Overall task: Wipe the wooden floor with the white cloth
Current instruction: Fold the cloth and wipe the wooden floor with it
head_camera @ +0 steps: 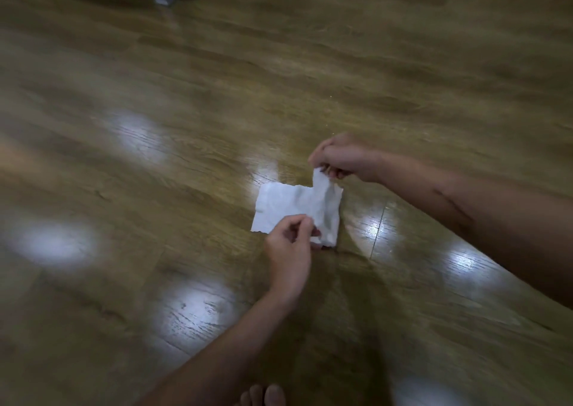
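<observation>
The cloth (294, 207) lies mid-floor (186, 157), light and limp. The left hand (290, 244) pinches its near edge, the right hand (341, 157) its far corner; bunching it looks wiser.

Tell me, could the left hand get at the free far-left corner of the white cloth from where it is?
Probably yes. The left hand already pinches the white cloth's near edge, and only bare wooden floor lies beside that corner. It would have to release its pinch first.
</observation>
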